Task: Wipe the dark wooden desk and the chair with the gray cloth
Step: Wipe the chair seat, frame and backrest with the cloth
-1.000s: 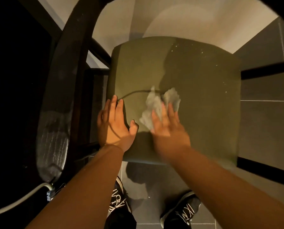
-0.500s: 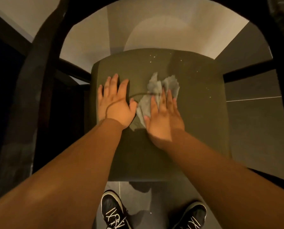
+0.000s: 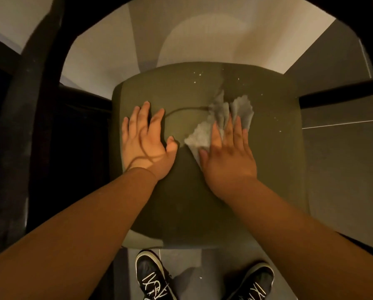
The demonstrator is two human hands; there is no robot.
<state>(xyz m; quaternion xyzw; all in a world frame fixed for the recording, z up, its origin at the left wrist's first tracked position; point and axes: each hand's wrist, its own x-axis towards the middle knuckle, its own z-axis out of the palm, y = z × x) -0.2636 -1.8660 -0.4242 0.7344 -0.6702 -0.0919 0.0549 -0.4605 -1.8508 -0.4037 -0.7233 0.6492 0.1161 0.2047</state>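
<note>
Dark grey floor tiles (image 3: 343,161) lay to the right of the chair and pale wall filled the top of the head view; black curved frame bars (image 3: 40,87) ran down the left side and across the right. At the centre stood the chair (image 3: 181,87), its olive-green padded seat squarish with rounded corners, dull and smooth, flecked with small pale specks near its far edge and crossed by a thin curved shadow line. On the seat's right half lay the gray cloth (image 3: 203,137), crumpled and ragged-edged, pale where the light caught it, its peaks sticking out beyond the fingertips; the right hand (image 3: 229,156) pressed flat on it, the grip wide with fingers spread and not curled around the fabric. The left hand (image 3: 144,146) lay palm-down on the bare seat near its left edge, fingers apart, holding nothing, clear of the cloth. Below the seat's near edge two black shoes (image 3: 153,278) with white laces stood on the floor.
</note>
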